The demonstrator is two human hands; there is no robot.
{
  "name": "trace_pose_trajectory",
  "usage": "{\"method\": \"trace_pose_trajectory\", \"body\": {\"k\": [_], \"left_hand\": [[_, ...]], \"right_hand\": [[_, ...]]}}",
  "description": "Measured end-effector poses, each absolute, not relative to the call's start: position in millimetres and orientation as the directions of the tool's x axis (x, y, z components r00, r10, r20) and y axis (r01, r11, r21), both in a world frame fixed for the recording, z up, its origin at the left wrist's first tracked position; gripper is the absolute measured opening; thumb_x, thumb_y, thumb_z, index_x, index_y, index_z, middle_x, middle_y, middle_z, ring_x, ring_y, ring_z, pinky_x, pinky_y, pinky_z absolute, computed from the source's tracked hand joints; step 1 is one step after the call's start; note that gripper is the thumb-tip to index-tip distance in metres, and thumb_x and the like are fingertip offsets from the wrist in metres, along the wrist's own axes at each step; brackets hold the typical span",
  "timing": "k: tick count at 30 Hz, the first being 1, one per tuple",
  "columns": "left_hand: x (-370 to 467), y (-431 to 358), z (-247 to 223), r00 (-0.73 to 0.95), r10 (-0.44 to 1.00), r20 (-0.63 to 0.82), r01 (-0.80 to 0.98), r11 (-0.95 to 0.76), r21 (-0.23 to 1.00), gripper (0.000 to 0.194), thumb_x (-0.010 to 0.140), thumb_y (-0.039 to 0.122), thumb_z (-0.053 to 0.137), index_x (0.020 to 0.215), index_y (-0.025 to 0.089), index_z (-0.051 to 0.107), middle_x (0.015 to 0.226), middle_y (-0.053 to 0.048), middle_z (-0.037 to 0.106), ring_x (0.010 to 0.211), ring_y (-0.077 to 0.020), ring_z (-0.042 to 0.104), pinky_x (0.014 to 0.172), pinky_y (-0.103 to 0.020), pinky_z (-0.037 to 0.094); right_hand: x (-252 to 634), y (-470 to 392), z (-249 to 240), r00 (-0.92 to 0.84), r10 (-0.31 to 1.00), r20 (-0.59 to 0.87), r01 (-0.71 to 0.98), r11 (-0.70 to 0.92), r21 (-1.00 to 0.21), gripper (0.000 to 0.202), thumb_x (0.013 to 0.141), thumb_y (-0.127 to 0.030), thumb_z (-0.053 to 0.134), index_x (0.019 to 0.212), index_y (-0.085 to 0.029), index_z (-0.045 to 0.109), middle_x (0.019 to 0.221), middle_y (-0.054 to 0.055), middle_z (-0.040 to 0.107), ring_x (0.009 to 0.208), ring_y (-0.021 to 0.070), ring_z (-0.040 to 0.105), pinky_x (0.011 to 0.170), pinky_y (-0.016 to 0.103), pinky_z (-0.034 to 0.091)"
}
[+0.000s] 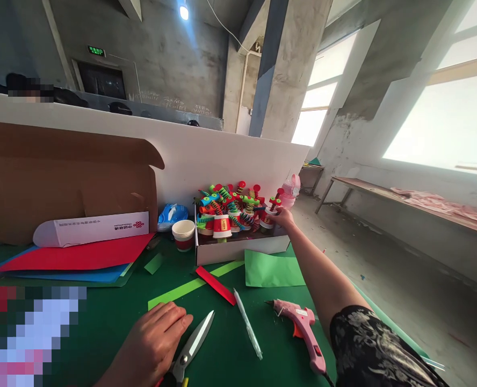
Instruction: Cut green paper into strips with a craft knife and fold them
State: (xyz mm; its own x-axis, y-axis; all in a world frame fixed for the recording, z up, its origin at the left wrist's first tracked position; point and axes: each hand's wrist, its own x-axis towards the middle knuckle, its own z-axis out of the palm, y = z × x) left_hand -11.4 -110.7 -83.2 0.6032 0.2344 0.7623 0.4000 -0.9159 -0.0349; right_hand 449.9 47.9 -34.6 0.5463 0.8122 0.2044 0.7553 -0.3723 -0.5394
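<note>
Red-white cup toy (267, 218) gripped in R hand (284, 218) at R end of toy-filled box (242, 250); L hand (158, 334) curled nr scissors (194, 344) on green tbl (218, 344), can't tell if holding

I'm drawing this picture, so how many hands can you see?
2: the left hand beside the scissors, and the right hand at a toy at the box's right end. Others may be hidden behind the white board.

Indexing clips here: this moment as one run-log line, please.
right grip at cup figure, right end of box, hold unclear | left grip curled beside scissors | glue gun right of pen
</note>
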Motion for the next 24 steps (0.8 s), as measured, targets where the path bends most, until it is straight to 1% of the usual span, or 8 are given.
{"method": "trace_pose_trajectory", "body": {"k": [3,7,12,19,24], "left_hand": [[-12.4,-109.9,-81.1,0.607,0.232,0.760,0.401,-0.915,-0.041,0.035,0.086,0.003,0.039,0.097,0.021,0.067,0.082,-0.001,0.071,0.077,-0.0126,0.067,0.080,-0.023,0.054],[-11.5,-110.1,-79.0,0.599,0.217,0.770,0.396,-0.917,-0.049,0.034,0.087,0.003,0.038,0.095,0.021,0.067,0.080,-0.001,0.071,0.074,-0.0126,0.067,0.077,-0.023,0.054],[-10.3,-111.2,-78.3,0.602,0.223,0.767,0.393,-0.919,-0.041,0.035,0.086,0.002,0.038,0.095,0.021,0.066,0.079,0.000,0.071,0.073,-0.0126,0.067,0.078,-0.024,0.054],[-3.3,-115.5,-87.0,0.520,0.293,0.802,0.412,-0.909,0.066,0.036,0.089,0.003,0.033,0.089,0.021,0.065,0.076,-0.001,0.068,0.070,-0.0136,0.063,0.073,-0.025,0.051],[-4.0,-114.9,-80.4,0.552,0.286,0.783,0.383,-0.921,0.066,0.035,0.090,0.002,0.034,0.089,0.021,0.064,0.077,0.000,0.068,0.070,-0.0131,0.062,0.072,-0.025,0.050]], "right_hand": [[449.1,46.7,-33.5,0.531,0.830,0.173,0.757,-0.372,-0.536,0.032,0.096,-0.037,0.060,0.120,-0.017,0.061,0.121,0.008,0.063,0.102,0.0216,0.064,0.086,0.041,0.056],[445.4,48.0,-31.0,0.504,0.854,0.131,0.763,-0.369,-0.531,0.031,0.096,-0.036,0.060,0.120,-0.018,0.061,0.122,0.008,0.062,0.103,0.0216,0.064,0.087,0.041,0.056],[443.5,53.9,-29.4,0.461,0.879,0.123,0.771,-0.329,-0.545,0.033,0.095,-0.037,0.060,0.122,-0.017,0.060,0.123,0.008,0.061,0.104,0.0229,0.063,0.088,0.042,0.055],[453.1,58.3,-33.3,0.425,0.894,0.143,0.773,-0.276,-0.571,0.035,0.095,-0.036,0.061,0.125,-0.017,0.058,0.126,0.009,0.060,0.106,0.0233,0.063,0.089,0.044,0.055],[457.0,57.4,-38.4,0.412,0.901,0.136,0.763,-0.259,-0.592,0.036,0.095,-0.036,0.061,0.125,-0.017,0.058,0.125,0.009,0.060,0.106,0.0231,0.063,0.089,0.044,0.055]]}}
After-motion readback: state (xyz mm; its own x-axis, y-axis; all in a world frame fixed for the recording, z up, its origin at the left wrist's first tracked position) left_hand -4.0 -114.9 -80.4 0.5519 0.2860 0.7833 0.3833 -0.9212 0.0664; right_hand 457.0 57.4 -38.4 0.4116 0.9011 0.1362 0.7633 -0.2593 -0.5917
